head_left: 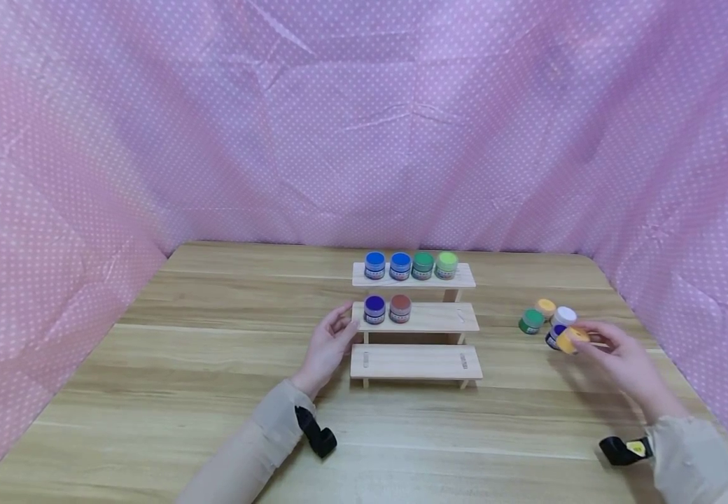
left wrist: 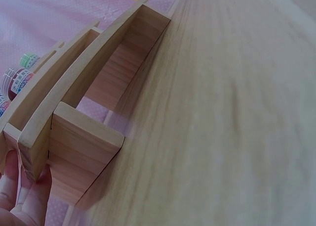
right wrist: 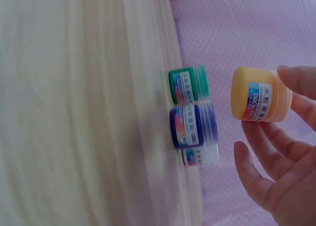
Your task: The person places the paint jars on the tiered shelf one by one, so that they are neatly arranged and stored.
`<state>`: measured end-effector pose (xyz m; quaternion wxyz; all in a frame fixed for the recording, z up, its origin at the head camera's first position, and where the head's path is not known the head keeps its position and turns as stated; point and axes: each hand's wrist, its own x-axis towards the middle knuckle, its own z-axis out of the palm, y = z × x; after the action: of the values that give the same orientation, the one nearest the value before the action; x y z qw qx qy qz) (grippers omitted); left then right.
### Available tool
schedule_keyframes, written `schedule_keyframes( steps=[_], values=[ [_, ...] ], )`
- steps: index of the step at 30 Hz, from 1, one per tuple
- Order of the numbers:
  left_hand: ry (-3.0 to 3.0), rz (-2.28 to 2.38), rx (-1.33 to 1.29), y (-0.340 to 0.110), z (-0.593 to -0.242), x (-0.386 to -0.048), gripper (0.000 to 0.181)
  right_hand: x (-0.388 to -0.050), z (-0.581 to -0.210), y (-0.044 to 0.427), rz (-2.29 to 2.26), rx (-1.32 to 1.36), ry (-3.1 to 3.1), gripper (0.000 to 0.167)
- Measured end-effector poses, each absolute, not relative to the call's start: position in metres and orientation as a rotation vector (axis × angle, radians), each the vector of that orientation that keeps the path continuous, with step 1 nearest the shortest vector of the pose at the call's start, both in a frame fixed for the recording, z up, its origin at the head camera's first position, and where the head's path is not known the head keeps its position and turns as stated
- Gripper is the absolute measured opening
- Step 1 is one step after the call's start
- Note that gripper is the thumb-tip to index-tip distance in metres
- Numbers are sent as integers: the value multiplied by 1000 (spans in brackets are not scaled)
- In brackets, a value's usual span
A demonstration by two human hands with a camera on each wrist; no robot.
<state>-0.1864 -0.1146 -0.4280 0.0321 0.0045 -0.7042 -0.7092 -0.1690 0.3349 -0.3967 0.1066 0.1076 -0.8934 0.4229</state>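
Note:
My right hand [head_left: 619, 357] pinches a yellow-orange paint jar [right wrist: 259, 95] between thumb and fingers, raised off the table and tilted. Just past it stand a dark blue jar [right wrist: 192, 126], a green jar [head_left: 531, 321], a white jar [head_left: 563, 316] and another orange-yellow jar [head_left: 545, 308]. A three-tier wooden stand [head_left: 416, 362] sits mid-table. At its left end, my left hand [head_left: 326, 346] holds the end of a tier, thumb and fingers at the wood. Blue, green and light green jars [head_left: 446, 266] line the top tier; a purple jar [head_left: 374, 309] and a brown-red jar [head_left: 400, 309] stand on the middle one.
The wood-grain table [head_left: 169, 378] extends on both sides of the stand. A pink dotted cloth [head_left: 364, 126] hangs behind and along the sides. Black straps [head_left: 316, 432] hang at both wrists.

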Motion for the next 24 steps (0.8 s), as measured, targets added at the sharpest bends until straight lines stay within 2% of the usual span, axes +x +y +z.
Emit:
schedule_keyframes(
  steps=[8,24],
  values=[
    [-2158,-2195,20,-114,-428,-186,46,-166,-402,328,1264,322,-2644,34],
    [-2169,-2180,2,-115,-427,-187,47,-168,-410,310,1254,391,-2560,28]
  ],
)
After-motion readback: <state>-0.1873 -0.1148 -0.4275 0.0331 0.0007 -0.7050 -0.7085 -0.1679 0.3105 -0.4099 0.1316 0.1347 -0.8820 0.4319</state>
